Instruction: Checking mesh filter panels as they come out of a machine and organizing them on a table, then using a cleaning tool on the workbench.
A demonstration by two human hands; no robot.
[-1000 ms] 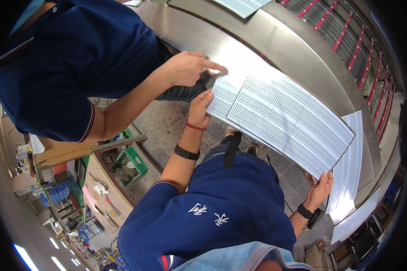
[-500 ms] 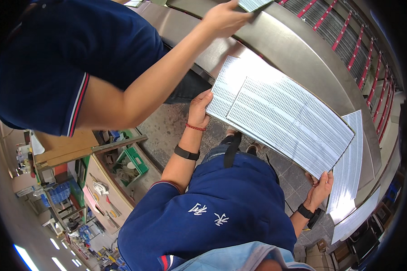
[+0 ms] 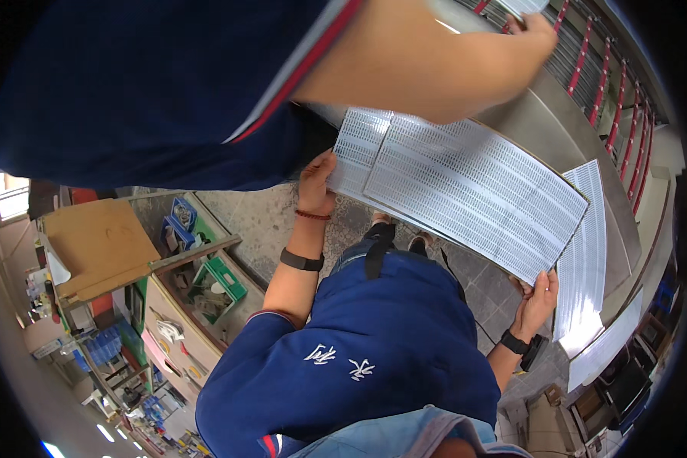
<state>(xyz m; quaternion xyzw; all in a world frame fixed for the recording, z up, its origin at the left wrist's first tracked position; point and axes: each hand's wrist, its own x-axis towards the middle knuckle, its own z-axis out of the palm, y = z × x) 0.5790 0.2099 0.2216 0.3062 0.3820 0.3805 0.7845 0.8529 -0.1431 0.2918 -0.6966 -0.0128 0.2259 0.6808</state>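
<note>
"Which step did this frame catch?"

"Holding and steadying, as I judged it: I stood beside a metal counter [image 3: 542, 133] with two pale slotted panels stretched before me, the upper panel [image 3: 481, 191] overlapping the lower panel [image 3: 352, 160], whose uncovered end showed at my left"

"How did you have hold of them?"

"My left hand [image 3: 316, 183] was closed on the lower panel's left end, thumb on top; my right hand [image 3: 538, 301] pinched the upper panel's near right corner, fingers tucked partly beneath, though whether it gripped both sheets I could not tell"

"What did the next move call for?"

"Both ends carried together and level, I reckoned, lest the upper panel slide across the lower"

"And the room around you?"

"Tight on the far side: a co-worker's forearm [image 3: 450, 69] crossed above the far edge, hiding part of it, and the co-worker's hand [image 3: 534, 38] was at another sheet [image 3: 522, 6] near a red-barred rack [image 3: 580, 55]. To my right, a third panel [image 3: 587, 252] lay close by the upper panel's end, a likely snag. Toward me, a gap above the tiled floor [image 3: 481, 278] separated the near edge from my shirt [image 3: 404, 320], the easiest way back"
</note>
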